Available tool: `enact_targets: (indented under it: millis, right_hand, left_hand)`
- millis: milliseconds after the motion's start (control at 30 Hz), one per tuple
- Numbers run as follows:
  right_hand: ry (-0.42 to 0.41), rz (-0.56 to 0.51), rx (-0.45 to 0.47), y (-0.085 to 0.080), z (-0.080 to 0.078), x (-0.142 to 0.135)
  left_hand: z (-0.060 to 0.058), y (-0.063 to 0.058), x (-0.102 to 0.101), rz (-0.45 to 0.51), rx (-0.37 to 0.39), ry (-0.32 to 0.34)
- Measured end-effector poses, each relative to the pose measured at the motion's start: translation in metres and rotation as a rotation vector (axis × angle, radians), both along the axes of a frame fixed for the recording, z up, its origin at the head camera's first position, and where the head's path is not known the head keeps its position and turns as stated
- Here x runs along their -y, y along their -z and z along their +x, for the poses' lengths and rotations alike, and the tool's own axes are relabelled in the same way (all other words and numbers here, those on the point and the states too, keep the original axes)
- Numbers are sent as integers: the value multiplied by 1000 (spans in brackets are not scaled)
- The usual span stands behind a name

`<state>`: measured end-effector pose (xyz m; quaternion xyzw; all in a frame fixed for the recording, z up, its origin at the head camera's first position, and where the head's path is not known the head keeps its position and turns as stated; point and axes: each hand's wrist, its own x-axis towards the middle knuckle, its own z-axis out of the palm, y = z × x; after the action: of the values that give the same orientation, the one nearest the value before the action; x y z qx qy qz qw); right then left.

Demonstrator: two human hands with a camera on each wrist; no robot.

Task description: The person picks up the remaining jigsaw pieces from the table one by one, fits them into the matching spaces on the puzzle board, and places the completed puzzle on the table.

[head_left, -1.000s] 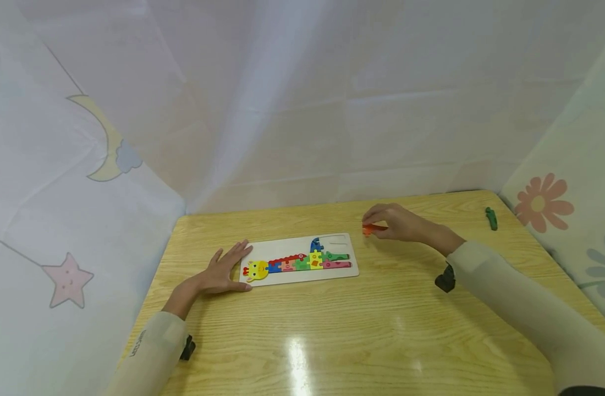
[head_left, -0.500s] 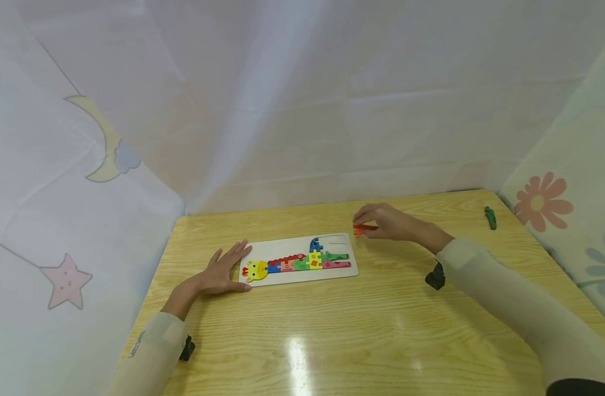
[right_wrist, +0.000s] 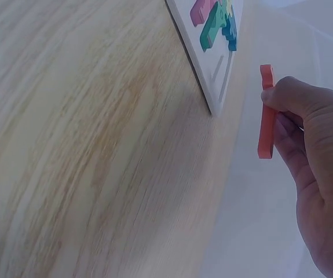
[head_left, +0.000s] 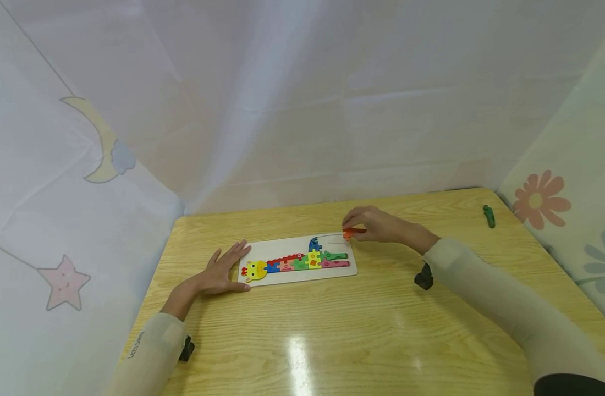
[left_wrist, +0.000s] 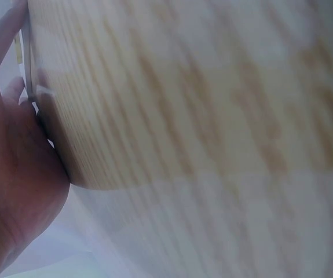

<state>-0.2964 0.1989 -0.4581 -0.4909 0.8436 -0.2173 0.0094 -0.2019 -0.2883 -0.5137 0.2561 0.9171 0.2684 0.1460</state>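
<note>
A white puzzle board (head_left: 278, 248) lies on the table, bearing a giraffe (head_left: 289, 263) made of colourful interlocking pieces, its yellow head at the left. My left hand (head_left: 218, 276) rests at the board's left end, fingers spread and straight, thumb along the near edge. Between thumb and fingers my right hand (head_left: 374, 224) pinches an orange puzzle piece (head_left: 348, 234) over the board's far right corner. In the right wrist view that orange piece (right_wrist: 267, 113) is held above the table, apart from the board (right_wrist: 217, 95). An outlined bare recess shows beside the blue piece (head_left: 314, 244).
A green puzzle piece (head_left: 489, 216) lies near the table's far right corner. The wooden table (head_left: 282, 324) backs onto a pale fabric wall (head_left: 292, 137), with printed fabric at both sides.
My right hand has moved left with the orange puzzle piece, from beyond the board's right end to over its far right corner. My left hand has stayed in place.
</note>
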Motion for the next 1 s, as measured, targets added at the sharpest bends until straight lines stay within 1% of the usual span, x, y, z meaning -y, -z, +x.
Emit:
enact_targets:
  millis: [167, 400, 700, 1000]
  right_hand:
    - [3, 16, 12, 0, 0, 8]
    - [-15, 21, 27, 1, -1, 17]
    - [-19, 31, 48, 2, -1, 27]
    - [-43, 21, 73, 2, 1, 39]
  left_hand:
    - [1, 3, 0, 23, -3, 5]
    - [0, -3, -2, -34, 25, -11]
    - [0, -2, -1, -48, 25, -10]
    - [-3, 1, 1, -54, 18, -9]
